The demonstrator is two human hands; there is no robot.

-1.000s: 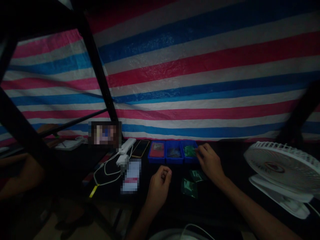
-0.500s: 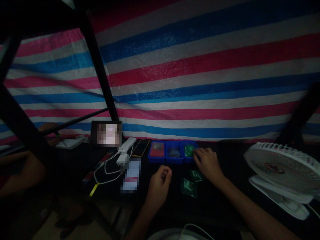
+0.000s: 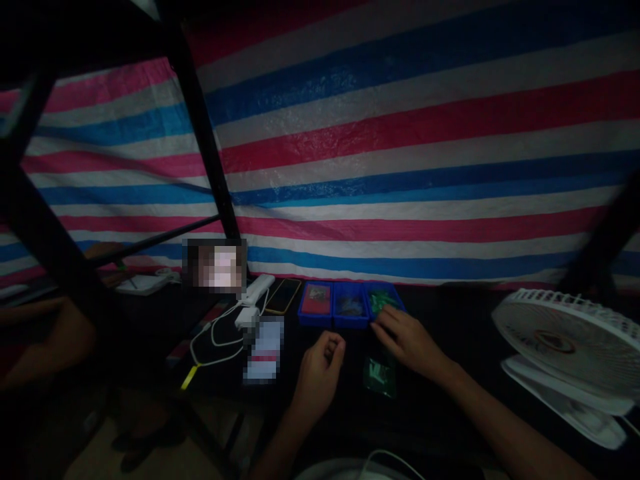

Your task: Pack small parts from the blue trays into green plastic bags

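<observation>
My right hand (image 3: 413,343) reaches from the right over the front edge of the right-hand blue bin (image 3: 399,308), which holds small green pieces (image 3: 381,298). Its fingers are stretched and slightly apart; no held thing shows. Just below it, a flat green packet (image 3: 380,375) lies on the black table. My left hand (image 3: 321,365) rests left of the packet with fingers curled closed; whatever might be inside is hidden. Beyond it stand a middle blue bin (image 3: 351,323) with dim, bluish contents and a left blue bin (image 3: 316,322) holding something red with a pale piece on top.
A white fan (image 3: 560,340) stands on the right. Left of the bins lie a phone (image 3: 284,297), a white power strip (image 3: 259,288) with cables and a blurred-out pale sheet (image 3: 267,350). Another person's arm (image 3: 55,340) is at far left. A striped sheet (image 3: 400,147) hangs behind.
My right hand has moved left and slightly down, from the right bin's side to its front. The upper of two green packets no longer shows. My left hand has stayed still.
</observation>
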